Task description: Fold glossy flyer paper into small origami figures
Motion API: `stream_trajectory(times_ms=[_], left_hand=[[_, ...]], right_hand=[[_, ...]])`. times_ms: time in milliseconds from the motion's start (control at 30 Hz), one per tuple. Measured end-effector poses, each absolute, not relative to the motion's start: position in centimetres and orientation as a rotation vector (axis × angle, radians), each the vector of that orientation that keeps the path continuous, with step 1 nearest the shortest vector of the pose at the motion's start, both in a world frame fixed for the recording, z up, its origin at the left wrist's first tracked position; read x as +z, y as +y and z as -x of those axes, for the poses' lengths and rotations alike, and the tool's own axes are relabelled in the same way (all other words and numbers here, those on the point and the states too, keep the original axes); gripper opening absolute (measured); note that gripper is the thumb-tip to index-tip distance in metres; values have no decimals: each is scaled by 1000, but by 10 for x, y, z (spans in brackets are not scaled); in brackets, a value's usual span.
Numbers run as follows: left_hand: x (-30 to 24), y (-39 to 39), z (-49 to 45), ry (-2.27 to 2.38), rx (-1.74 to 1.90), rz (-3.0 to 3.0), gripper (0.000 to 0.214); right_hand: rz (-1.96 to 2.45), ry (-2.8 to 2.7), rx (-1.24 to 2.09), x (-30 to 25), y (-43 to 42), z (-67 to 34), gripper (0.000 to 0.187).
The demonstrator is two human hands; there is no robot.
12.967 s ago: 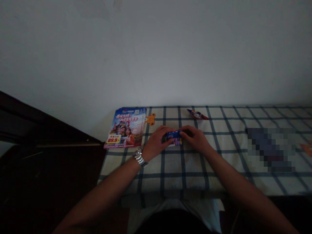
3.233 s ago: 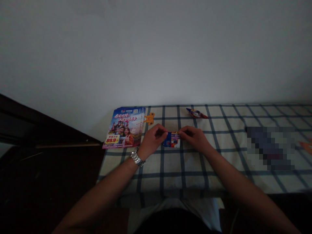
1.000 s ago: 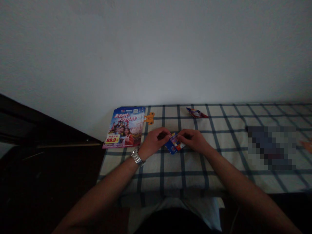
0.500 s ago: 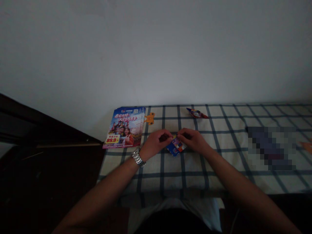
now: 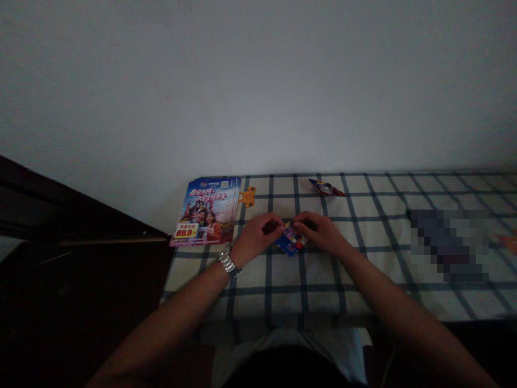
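Note:
A small folded flyer [image 5: 290, 245], blue with purple, red and white patches, is held between my two hands low over the checked cloth. My left hand [image 5: 260, 231], with a silver watch on its wrist, pinches the upper left edge. On the opposite edge, the thumb and fingertips of my right hand [image 5: 317, 229] are closed. The fingertips cover the flyer's top part. To the left lies a stack of printed flyers [image 5: 210, 210], its blue and pink top sheet face up. Behind my right hand sits a pointed folded-paper piece [image 5: 326, 188] in blue and red.
A blue-and-white checked cloth [image 5: 250, 299] covers the table, which runs along a pale wall [image 5: 258, 91]. An orange bear figure [image 5: 247, 196] shows beside the stack. On the right lies a dark pixelated object [image 5: 444, 242], with something orange [image 5: 509, 241] at the far right edge.
Both hands keep their pinch on the folded flyer and have shifted very slightly. Its lower corner has risen a little. The stack and the pointed paper piece stay where they were.

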State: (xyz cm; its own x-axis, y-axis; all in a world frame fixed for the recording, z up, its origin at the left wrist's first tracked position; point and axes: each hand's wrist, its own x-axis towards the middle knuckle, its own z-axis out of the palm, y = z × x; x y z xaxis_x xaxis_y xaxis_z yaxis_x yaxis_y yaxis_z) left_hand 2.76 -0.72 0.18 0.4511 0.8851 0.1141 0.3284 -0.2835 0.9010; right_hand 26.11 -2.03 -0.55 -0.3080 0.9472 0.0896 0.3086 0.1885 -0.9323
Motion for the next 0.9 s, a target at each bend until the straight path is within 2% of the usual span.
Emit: stream_trajectory(times_ms=[200,900], left_hand=[[0,-2,-24,1093,917,-1787,19],[-1,-4,-25,1039,837,-1797,27]], right_hand=[[1254,-1702,1118,-6,-18,-263,29],[1332,-1898,975,3,-21,-262,31]])
